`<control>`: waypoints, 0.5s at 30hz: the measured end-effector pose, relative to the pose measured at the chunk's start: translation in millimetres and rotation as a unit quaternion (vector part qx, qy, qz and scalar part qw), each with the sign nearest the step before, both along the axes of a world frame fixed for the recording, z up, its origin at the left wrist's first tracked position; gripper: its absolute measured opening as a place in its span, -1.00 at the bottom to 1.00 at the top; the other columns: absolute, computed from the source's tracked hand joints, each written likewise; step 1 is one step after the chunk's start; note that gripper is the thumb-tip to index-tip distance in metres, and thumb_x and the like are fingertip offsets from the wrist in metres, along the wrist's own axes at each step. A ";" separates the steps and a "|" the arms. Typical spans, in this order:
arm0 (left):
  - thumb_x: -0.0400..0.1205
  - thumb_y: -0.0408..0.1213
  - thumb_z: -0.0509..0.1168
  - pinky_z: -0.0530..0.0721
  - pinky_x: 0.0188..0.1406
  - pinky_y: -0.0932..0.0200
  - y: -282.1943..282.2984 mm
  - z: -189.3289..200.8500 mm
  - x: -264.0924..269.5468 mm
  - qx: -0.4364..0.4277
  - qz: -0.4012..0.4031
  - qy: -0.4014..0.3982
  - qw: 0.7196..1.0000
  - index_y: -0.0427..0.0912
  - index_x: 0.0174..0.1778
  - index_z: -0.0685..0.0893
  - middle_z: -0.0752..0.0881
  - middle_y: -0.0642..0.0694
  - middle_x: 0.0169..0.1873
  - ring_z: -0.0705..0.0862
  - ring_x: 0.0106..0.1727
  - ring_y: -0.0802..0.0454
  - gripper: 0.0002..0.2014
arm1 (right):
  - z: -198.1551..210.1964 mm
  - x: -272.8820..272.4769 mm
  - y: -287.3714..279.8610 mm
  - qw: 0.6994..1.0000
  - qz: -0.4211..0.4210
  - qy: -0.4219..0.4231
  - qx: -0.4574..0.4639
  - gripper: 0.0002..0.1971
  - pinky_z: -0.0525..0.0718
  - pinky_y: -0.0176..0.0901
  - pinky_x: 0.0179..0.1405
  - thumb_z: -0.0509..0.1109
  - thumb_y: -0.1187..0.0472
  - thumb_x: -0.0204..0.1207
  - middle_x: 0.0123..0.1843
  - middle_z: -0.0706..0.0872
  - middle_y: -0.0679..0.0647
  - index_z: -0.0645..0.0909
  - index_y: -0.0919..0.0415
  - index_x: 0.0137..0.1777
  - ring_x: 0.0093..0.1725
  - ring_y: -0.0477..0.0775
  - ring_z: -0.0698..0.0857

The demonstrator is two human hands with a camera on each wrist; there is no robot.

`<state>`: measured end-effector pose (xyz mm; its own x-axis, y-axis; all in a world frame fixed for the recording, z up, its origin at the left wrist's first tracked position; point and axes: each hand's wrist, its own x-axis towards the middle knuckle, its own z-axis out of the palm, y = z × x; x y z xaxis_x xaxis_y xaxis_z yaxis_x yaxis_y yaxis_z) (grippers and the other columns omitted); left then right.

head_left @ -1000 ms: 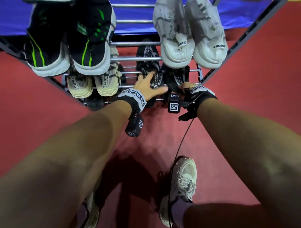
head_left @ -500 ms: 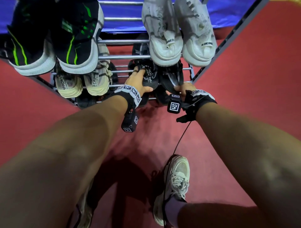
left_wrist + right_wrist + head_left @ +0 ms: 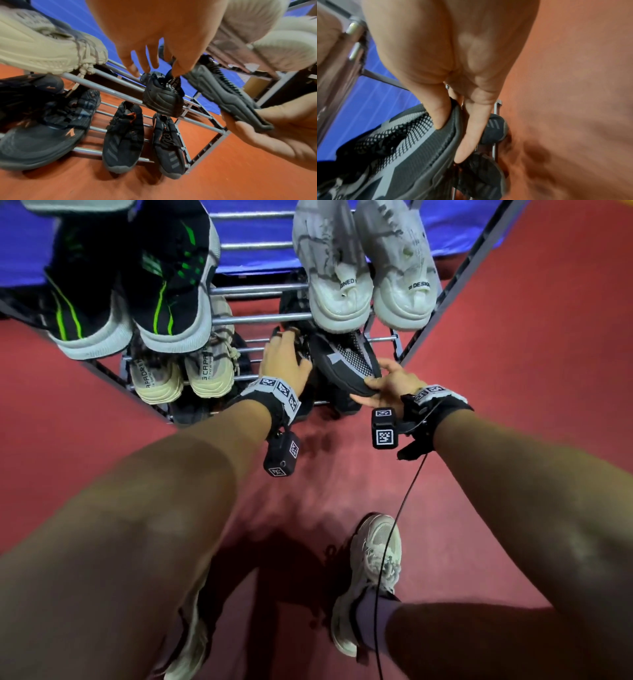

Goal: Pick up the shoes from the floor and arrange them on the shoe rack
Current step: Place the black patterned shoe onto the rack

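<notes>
The metal shoe rack (image 3: pixel 260 320) holds several pairs. On its middle shelf at the right are two black shoes. My left hand (image 3: pixel 281 361) lies over the left black shoe (image 3: pixel 161 98), which sits on the rails, and its fingertips (image 3: pixel 176 67) grip the collar and tongue. My right hand (image 3: pixel 390 385) holds the black mesh shoe (image 3: pixel 346 357) by its near end, thumb (image 3: pixel 438 112) on top and fingers under the sole. This shoe (image 3: pixel 223 92) is tilted, its near end raised off the front rail.
Black-and-green shoes (image 3: pixel 137 285) and white shoes (image 3: pixel 366 268) fill the top shelf, beige shoes (image 3: pixel 185 368) the middle left. Dark shoes with orange marks (image 3: pixel 123 135) stand on the bottom shelf. Red floor surrounds the rack; my own feet (image 3: pixel 373 570) stand close behind.
My right hand has shifted from resting at the mesh shoe's end to gripping and raising it. My left hand has slid further onto the other black shoe.
</notes>
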<state>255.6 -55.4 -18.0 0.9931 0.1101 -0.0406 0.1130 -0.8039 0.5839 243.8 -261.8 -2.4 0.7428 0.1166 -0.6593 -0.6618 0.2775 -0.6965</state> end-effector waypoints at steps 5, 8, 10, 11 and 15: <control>0.55 -0.28 0.20 0.54 0.16 -0.04 12.9 24.8 -36.2 0.063 -0.020 -0.162 0.985 -0.24 0.14 0.59 0.59 -0.19 0.14 0.54 0.15 -0.16 -0.73 | 10.4 -15.7 -7.7 0.996 0.074 -0.003 -0.040 -0.62 0.84 0.12 -0.25 0.16 0.61 0.59 0.06 0.73 0.13 0.55 0.10 0.11 -0.10 0.19 0.81; 0.54 -0.25 0.22 0.52 0.25 -0.10 18.9 36.4 -53.3 0.143 -0.069 -0.194 0.968 -0.19 0.30 0.55 0.55 -0.16 0.29 0.51 0.30 -0.17 -0.62 | 20.9 -21.3 -19.3 0.985 0.104 -0.041 -0.133 -0.64 0.83 0.10 -0.28 0.24 0.60 0.55 0.00 0.72 0.13 0.57 0.07 -0.01 -0.12 0.25 0.77; 0.59 -0.24 0.20 0.42 0.43 -0.15 19.6 42.2 -58.4 0.194 -0.131 -0.180 0.955 -0.16 0.48 0.45 0.45 -0.16 0.48 0.39 0.52 -0.19 -0.51 | 28.1 -24.2 -27.2 0.958 0.149 -0.089 -0.230 -0.61 0.80 0.02 -0.32 0.29 0.60 0.48 -0.05 0.70 0.19 0.58 0.01 -0.11 -0.12 0.29 0.73; 0.62 -0.23 0.20 0.33 0.52 -0.17 19.5 43.9 -59.9 0.215 -0.165 -0.157 0.950 -0.15 0.57 0.37 0.37 -0.16 0.57 0.30 0.61 -0.18 -0.46 | 31.5 -25.5 -30.0 0.946 0.166 -0.104 -0.259 -0.59 0.79 0.00 -0.37 0.28 0.61 0.46 -0.08 0.68 0.21 0.58 0.00 -0.14 -0.15 0.29 0.71; 0.66 -0.09 0.28 0.09 0.66 -0.17 17.5 47.1 -61.1 0.270 -0.237 -0.031 0.933 -0.10 0.69 0.12 0.16 -0.12 0.68 0.11 0.70 -0.14 -0.28 | 46.9 -27.7 -26.9 0.911 0.238 -0.147 -0.303 -0.56 0.73 0.09 -0.53 0.20 0.67 0.45 -0.22 0.62 0.13 0.54 0.05 -0.13 -0.31 0.25 0.63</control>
